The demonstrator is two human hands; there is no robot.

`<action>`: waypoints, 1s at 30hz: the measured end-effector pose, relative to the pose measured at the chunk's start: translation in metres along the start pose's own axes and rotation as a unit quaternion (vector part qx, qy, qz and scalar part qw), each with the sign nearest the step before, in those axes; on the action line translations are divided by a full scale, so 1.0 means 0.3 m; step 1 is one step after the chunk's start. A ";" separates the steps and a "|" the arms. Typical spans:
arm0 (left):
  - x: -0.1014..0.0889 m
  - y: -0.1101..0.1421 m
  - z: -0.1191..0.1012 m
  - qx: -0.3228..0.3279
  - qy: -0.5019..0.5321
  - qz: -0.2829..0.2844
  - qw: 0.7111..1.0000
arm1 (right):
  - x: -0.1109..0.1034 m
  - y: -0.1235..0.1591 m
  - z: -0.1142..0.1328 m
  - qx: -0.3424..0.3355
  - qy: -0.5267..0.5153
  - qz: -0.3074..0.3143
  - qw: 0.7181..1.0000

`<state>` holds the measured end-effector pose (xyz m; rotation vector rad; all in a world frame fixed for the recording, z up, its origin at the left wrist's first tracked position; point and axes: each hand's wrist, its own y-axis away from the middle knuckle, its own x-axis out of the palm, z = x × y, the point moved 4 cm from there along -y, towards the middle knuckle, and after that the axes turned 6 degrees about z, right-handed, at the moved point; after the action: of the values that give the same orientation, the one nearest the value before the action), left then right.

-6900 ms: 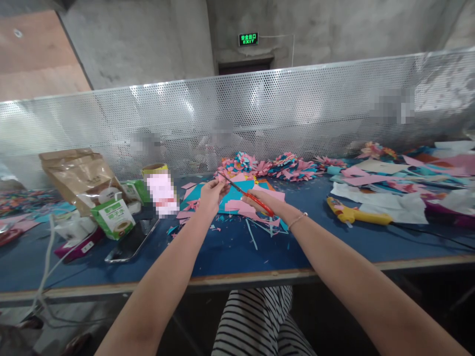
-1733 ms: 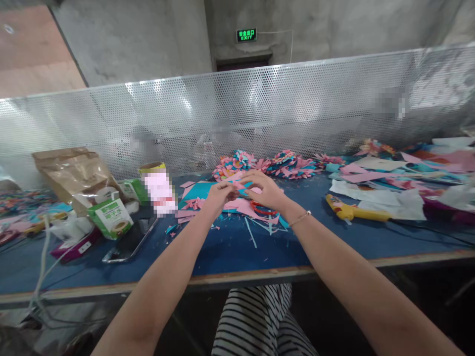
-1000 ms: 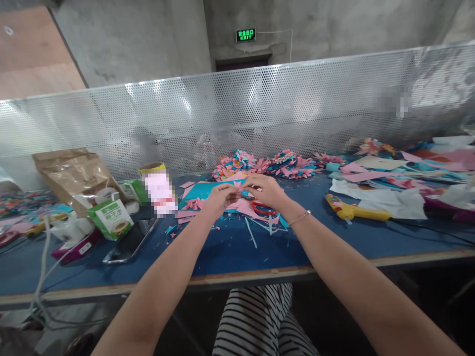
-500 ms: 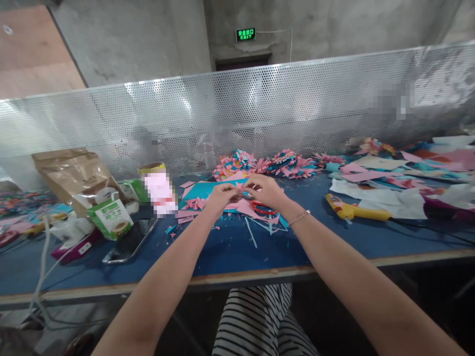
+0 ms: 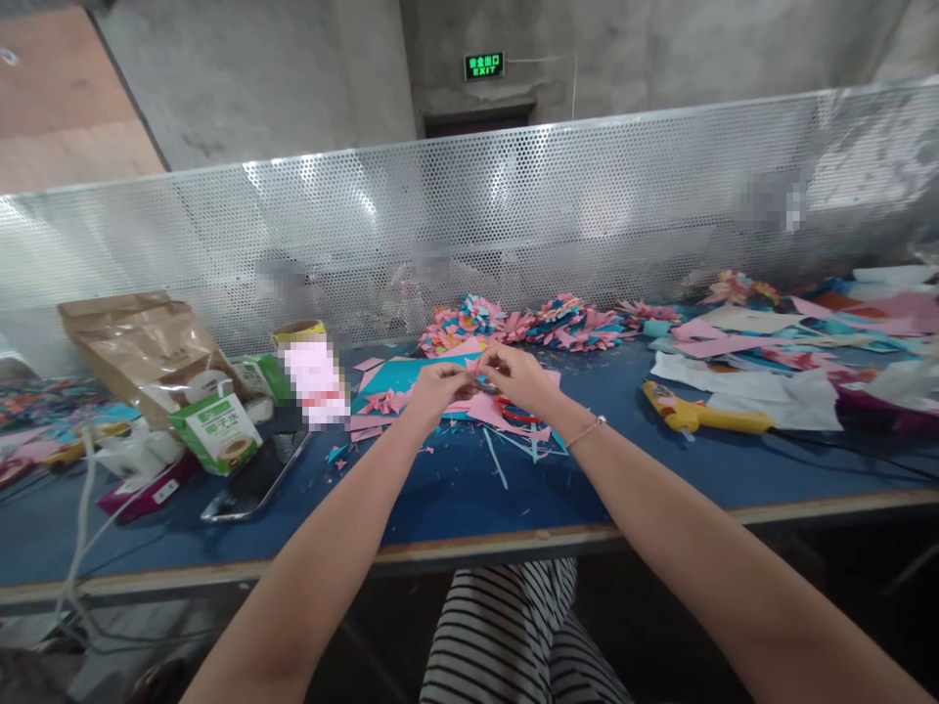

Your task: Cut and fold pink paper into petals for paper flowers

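Note:
Between my two hands is a small pink paper flower (image 5: 473, 366), pinched at its petals and partly hidden by fingers. My left hand (image 5: 438, 387) grips it from the left, fingers closed. From the right, my right hand (image 5: 516, 375) pinches it with thumb and forefinger. Below them lie blue paper (image 5: 396, 375) and pink paper pieces (image 5: 490, 412). Red-handled scissors (image 5: 516, 411) rest under my right hand, partly covered. Another pink paper flower (image 5: 386, 402) sits left of my left hand.
Paper flower clusters (image 5: 579, 323) line the back by a perforated metal screen (image 5: 411, 205). At right lies a yellow glue gun (image 5: 704, 418) with a black cord. Leftward stand a brown paper bag (image 5: 147, 342), a green-white carton (image 5: 216, 430), a phone (image 5: 256, 479) and a tissue pack (image 5: 151, 489).
Both hands stay in nearly the same place around the pink paper flower. The right fingers have shifted slightly, and the flower's petals show less openly. The view has moved a little.

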<state>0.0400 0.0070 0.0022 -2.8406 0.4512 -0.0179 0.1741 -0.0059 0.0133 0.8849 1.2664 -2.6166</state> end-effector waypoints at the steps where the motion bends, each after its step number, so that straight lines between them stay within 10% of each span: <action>1: 0.003 0.003 -0.004 0.003 0.001 0.002 1.000 | -0.001 0.000 -0.001 0.005 -0.003 -0.008 1.000; 30: -0.002 -0.004 0.006 -0.019 -0.018 0.022 0.999 | 0.013 -0.016 -0.060 0.113 -0.180 -0.051 0.976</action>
<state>0.0398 0.0087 0.0007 -2.8616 0.5111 0.0494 0.1775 0.0112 0.0057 0.3468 0.9592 -2.8691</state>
